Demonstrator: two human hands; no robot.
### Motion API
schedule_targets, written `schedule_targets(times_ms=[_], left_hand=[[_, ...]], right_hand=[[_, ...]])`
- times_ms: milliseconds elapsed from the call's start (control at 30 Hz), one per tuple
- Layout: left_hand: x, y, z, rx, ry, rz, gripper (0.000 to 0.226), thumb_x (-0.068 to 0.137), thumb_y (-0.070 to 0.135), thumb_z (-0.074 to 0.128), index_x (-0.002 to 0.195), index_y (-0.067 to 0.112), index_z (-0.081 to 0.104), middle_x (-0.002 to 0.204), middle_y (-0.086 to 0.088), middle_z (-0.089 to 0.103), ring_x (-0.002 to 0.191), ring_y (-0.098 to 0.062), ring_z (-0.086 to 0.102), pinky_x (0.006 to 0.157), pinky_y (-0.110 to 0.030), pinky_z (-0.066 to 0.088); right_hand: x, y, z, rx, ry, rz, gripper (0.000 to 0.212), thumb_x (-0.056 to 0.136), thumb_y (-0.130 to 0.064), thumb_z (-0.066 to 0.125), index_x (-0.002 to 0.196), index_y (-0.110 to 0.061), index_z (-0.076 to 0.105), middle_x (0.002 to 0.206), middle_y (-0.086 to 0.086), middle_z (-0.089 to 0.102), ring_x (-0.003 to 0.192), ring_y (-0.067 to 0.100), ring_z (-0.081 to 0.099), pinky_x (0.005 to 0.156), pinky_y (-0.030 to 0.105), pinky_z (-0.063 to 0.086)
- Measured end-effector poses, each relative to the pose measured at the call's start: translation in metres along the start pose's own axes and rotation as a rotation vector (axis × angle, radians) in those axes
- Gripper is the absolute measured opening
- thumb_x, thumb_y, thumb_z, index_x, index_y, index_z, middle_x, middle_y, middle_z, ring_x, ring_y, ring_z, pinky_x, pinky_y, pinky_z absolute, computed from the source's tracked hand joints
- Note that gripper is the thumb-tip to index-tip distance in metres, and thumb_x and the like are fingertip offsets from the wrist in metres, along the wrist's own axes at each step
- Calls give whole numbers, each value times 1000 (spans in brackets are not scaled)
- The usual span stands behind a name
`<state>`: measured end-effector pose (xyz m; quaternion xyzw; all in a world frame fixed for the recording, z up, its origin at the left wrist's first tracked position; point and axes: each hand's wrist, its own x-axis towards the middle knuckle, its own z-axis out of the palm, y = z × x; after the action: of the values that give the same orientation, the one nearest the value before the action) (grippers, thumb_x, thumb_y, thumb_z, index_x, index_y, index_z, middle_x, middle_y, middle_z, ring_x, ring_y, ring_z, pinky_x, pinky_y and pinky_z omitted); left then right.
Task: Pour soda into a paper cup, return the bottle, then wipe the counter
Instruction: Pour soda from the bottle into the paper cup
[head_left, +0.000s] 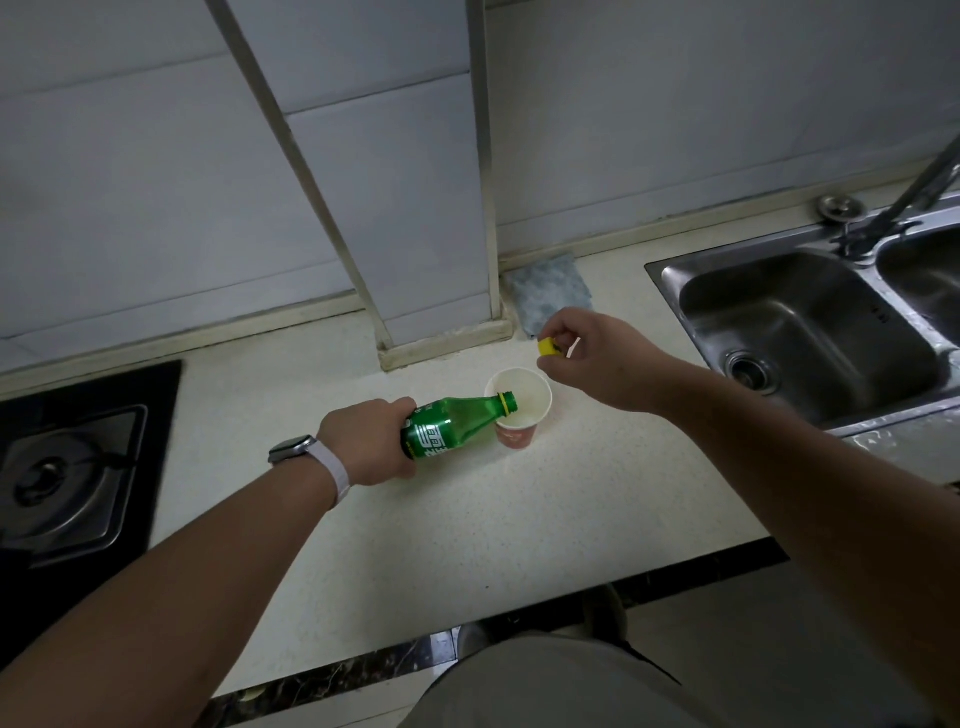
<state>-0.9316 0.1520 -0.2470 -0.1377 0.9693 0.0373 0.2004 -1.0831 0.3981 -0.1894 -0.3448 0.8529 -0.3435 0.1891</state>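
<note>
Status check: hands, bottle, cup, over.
Left hand grips green bottle, tipped over paper cup. Right hand pinches yellow cap. Nothing blocking.

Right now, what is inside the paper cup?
The white inside wall of the red paper cup shows, with pale liquid low down. The tilted green plastic bottle has its open mouth over the rim, covering the cup's near left part.

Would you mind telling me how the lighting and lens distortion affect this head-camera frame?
Head view: dim, flat light with a bluish cast; wide-angle bending bows the wall trim and stretches the forearms at the edges; glare streaks the sink rim; the green bottle in the left hand, the paper cup and the yellow cap pinched by the right hand stay reasonably sharp.
</note>
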Motion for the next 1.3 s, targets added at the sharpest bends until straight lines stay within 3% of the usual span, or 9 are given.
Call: schedule_targets(times_ms=[367,667,867,1300], left_hand=[[-3,1,-3,20,40,-2,47,70,44,71,112,32,53,90,7,59,80,-15,60,66,-28,51],[-5,0,-13,104,57,-8,47,72,44,70,114,33,53,88,8,56,78,-14,57,59,-25,40],[-5,-2,-14,92,63,-17,45,70,43,71,111,33,53,86,8,58,78,-15,60,64,-27,49],[-5,-6,-22,108,69,-31,49,70,44,71,114,33,53,90,7,59,80,-15,60,67,-29,52]], right_hand=[[-4,5,0,21,16,9,21,88,-29,66,105,-24,56,91,-9,56,76,7,55,62,16,40],[-6,7,6,53,21,22,18,87,-28,67,102,-23,58,90,-7,56,73,7,54,62,16,43],[-5,7,5,56,28,30,18,88,-29,67,103,-23,58,89,-12,55,73,5,54,60,15,39],[-5,7,6,48,35,37,20,88,-30,68,104,-25,57,91,-12,56,77,6,55,62,14,40]])
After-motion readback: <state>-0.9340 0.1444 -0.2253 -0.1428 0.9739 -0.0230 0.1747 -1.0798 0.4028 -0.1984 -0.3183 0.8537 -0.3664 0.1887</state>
